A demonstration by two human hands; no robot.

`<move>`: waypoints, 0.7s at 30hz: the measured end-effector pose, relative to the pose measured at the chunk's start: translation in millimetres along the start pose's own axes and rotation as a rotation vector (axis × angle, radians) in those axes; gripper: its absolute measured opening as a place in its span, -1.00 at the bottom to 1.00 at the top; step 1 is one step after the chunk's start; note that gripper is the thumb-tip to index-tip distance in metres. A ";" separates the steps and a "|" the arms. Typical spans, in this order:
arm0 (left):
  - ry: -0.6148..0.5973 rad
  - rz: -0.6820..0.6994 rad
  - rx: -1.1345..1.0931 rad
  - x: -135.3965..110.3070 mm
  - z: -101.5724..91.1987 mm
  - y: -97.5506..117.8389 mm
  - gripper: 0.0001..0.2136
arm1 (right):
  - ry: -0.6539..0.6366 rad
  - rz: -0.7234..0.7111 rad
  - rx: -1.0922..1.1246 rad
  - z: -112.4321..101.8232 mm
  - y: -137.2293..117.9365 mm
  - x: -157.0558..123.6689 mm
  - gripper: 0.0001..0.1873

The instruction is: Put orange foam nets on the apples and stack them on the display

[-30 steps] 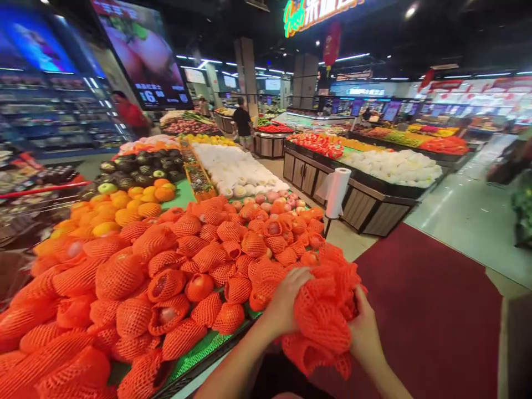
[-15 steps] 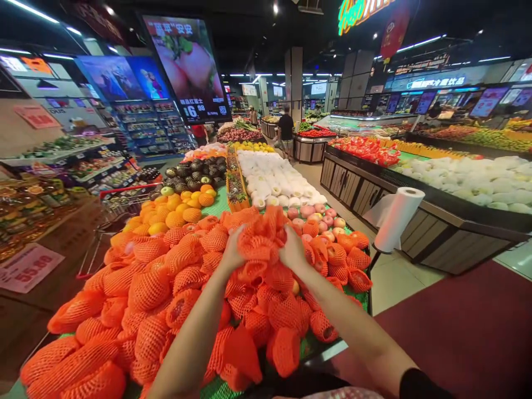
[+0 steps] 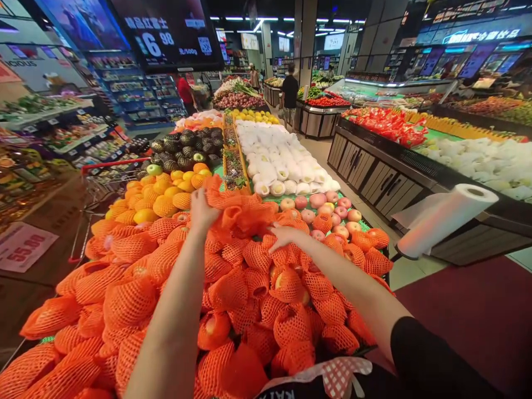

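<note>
My left hand (image 3: 202, 211) is closed on a bunch of empty orange foam nets (image 3: 239, 213), holding it over the middle of the fruit pile. My right hand (image 3: 281, 236) rests with fingers spread on the netted fruit just right of that bunch, holding nothing. Beneath both arms lies a big heap of apples in orange foam nets (image 3: 257, 288) on a green-lined display stand (image 3: 376, 230). Bare pink apples (image 3: 332, 208) lie at the heap's far right.
Oranges (image 3: 166, 194) and dark avocados (image 3: 187, 145) lie behind the heap, white-netted fruit (image 3: 278, 160) to the right. A plastic bag roll (image 3: 446, 219) sticks out at the right. A red shopping cart (image 3: 100, 177) stands on the left. A person in black (image 3: 290, 97) stands far down the aisle.
Both hands carried the bunch of orange nets from the stand's near right corner up over the pile. The right hand has let go and now lies flat; the camera moved closer.
</note>
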State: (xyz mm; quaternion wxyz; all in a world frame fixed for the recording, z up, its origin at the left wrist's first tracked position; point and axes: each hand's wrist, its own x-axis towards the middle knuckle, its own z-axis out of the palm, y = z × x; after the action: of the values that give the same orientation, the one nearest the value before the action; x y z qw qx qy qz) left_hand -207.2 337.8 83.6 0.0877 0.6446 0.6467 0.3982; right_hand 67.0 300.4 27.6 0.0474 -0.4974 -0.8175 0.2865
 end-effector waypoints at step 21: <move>-0.353 -0.443 0.461 2.6 -61.1 40.5 -0.30 | 0.561 0.065 -0.060 -38.4 14.4 -77.7 -0.76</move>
State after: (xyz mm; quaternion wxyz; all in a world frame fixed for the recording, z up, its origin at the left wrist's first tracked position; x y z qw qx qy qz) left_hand -215.0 309.6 150.9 0.1344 0.5505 0.8183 0.0958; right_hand 131.2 256.2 68.3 0.2478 -0.5844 -0.7642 0.1145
